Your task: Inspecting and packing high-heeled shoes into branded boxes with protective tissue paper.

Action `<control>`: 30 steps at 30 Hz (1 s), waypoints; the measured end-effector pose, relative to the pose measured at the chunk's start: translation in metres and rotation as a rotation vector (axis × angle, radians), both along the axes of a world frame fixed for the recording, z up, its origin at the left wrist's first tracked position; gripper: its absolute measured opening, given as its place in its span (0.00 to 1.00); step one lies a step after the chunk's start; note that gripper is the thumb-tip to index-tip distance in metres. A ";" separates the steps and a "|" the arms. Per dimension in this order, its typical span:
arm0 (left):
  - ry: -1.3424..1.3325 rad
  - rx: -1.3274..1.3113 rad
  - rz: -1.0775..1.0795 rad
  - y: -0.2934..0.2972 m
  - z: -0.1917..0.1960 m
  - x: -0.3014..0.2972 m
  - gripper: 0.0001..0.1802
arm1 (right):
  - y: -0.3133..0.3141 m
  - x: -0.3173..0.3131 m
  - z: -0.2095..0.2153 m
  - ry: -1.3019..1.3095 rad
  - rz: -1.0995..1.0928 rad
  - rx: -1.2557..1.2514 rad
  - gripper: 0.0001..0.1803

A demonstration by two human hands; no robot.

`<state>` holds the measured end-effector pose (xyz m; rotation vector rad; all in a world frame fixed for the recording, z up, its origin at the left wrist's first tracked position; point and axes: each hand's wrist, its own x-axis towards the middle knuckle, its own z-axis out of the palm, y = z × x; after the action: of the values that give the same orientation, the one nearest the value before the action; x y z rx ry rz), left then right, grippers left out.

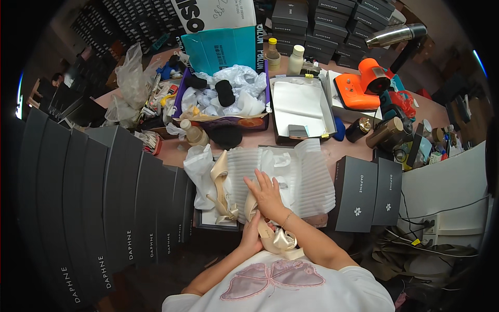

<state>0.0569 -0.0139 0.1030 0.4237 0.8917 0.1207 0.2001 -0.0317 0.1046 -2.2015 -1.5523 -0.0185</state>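
Observation:
A beige satin shoe with a bow and a loose strap is close to my body, its heel end toward me. My left hand is closed round its side from below. My right hand lies over the front of the shoe with fingers stretched and spread; its palm hides much of the toe. The matching pointed shoe lies on its side to the left, on white wrapping paper. Beneath both is ribbed translucent foam sheet, spread over an open shoebox.
Dark grey shoeboxes stand in a row at left, with two more boxes at right. Behind are a purple carton of crumpled paper, an open box lid, an orange device, bottles and a jar.

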 end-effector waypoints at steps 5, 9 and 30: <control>0.120 -0.091 0.127 0.024 -0.007 -0.008 0.27 | -0.025 0.063 -0.046 0.293 -0.071 -0.366 0.31; 0.083 -0.087 0.114 0.032 -0.001 0.003 0.29 | -0.030 0.076 -0.076 0.204 -0.230 -0.422 0.22; -0.094 0.327 -0.463 0.040 -0.004 0.027 0.27 | -0.044 0.043 0.006 0.685 -0.190 0.240 0.35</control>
<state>0.0841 0.0259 0.0988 0.9119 0.6624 -0.1410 0.2427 -0.0753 0.1103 -1.8718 -0.9092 0.4234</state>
